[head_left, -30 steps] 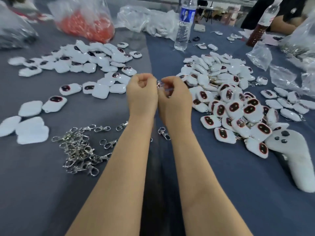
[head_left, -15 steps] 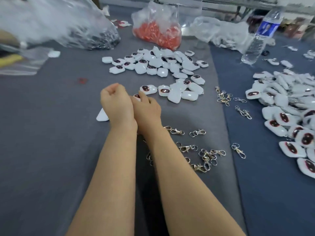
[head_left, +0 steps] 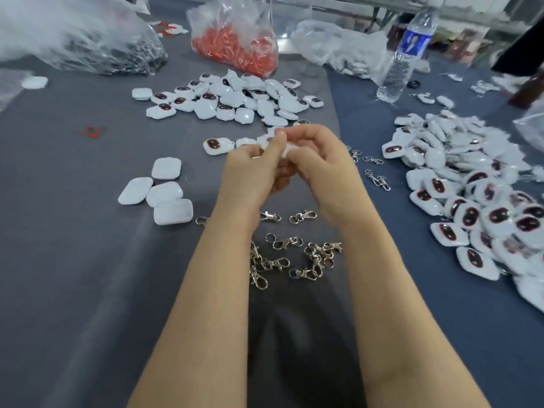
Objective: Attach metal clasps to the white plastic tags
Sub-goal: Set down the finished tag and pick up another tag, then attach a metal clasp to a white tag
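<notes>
At frame centre the left hand [head_left: 250, 172] and right hand [head_left: 322, 169] meet, both grips pinched on one white tag [head_left: 290, 149], a sliver showing between the fingertips; its long axis and heading cannot be told. Clasps [head_left: 294, 254] lie lower centre on the bench [head_left: 73, 260].

Hands no longer down at blank tags [head_left: 159, 189] on left; both risen to middle, above loose clasps [head_left: 282, 254]. Now left hand [head_left: 250, 175] and right hand [head_left: 323, 172] meet, fingers curled, pinching white tag [head_left: 288, 149] between them.
</notes>
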